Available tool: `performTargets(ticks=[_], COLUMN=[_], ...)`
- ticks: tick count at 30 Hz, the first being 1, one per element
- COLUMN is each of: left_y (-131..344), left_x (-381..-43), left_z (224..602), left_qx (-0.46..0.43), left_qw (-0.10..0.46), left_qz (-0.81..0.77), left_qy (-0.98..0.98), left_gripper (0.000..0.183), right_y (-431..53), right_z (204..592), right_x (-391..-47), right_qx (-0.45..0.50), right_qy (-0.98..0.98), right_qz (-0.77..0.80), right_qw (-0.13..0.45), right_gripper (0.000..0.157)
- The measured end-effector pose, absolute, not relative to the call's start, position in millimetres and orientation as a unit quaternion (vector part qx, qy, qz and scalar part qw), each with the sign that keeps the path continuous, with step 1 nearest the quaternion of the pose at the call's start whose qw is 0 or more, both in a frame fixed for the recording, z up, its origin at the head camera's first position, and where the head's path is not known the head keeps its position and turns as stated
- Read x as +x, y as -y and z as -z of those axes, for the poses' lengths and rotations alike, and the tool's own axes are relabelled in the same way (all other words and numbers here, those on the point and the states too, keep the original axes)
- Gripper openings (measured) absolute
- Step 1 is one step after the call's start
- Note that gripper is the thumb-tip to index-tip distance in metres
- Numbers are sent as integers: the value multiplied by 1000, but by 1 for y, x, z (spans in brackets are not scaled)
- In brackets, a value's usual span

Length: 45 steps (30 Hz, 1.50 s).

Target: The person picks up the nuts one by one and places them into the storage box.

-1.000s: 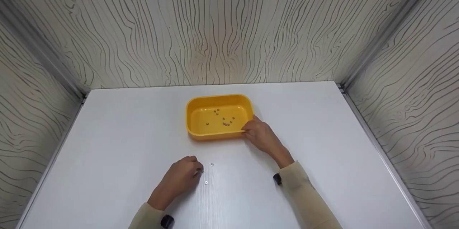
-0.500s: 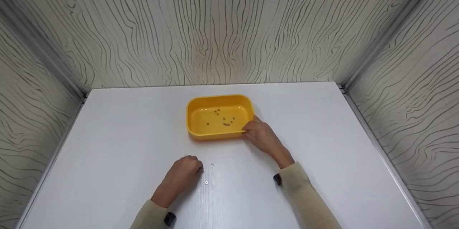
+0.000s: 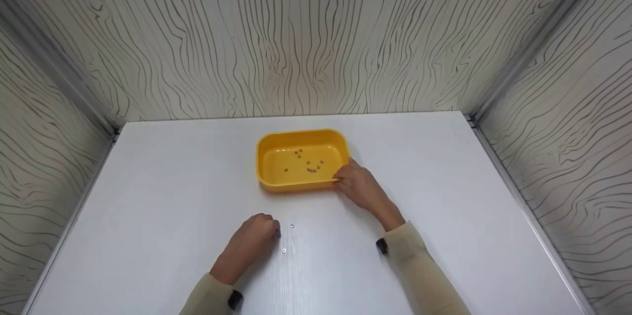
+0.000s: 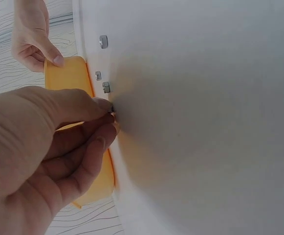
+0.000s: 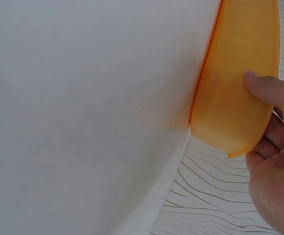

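Note:
In the left wrist view my left hand (image 4: 49, 142) pinches a small dark metal nut (image 4: 111, 108) between thumb and fingertips, close to the table. Three loose metal nuts lie beside it, the farthest nut (image 4: 103, 42) standing apart from the other two. From the head view, my left hand (image 3: 252, 241) is in front of the yellow tub, with a nut (image 3: 292, 226) and another nut (image 3: 284, 251) just right of its fingers. My right hand (image 3: 360, 186) grips the near right corner of the yellow tub (image 3: 296, 187), thumb outside the wall. Several nuts (image 3: 311, 171) lie scattered on the tub's floor.
The white table (image 3: 173, 196) extends around the tub on all sides. Wood-patterned panels (image 3: 296, 38) stand behind the table and at both sides, with grey metal posts (image 3: 533, 43) at the corners.
The left hand's fingers have closed together at the nut nearest them, and its wrist has shifted slightly right. The right hand and the tub stay in place.

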State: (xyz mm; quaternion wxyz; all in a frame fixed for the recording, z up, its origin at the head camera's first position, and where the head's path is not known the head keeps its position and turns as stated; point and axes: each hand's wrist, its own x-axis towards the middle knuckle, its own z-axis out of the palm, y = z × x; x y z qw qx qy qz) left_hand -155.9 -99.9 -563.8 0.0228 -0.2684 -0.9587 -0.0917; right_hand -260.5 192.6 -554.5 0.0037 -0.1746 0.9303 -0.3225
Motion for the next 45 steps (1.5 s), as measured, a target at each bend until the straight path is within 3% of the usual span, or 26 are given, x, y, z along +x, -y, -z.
performTargets(ticks=[9,15,23,29,45], left_y=[102,107,116,118,102], left_x=[-158,-162,-171,-180,-205], left_z=[561,564,566,563,538], left_qx=[-296,-291,-110,5,119], left_qw=[14,-12,-96,-129,-111], left_qz=[70,181,473,604,691], left_qy=[952,939,869,786,705], left_gripper=[17,17,12,22,23], right_y=[-192,-193,-193,-192,-190], right_z=[554,554,554,553,552], right_x=[-260,-261,-261,-261,-261], right_qx=[-163,-164,-191,-180,-162], right_qy=[-933,-930,-923,-922,-930], right_qz=[319,328,333,341,329], right_qw=[18,14,-6,12,30], right_gripper=[18,18,13,15,17])
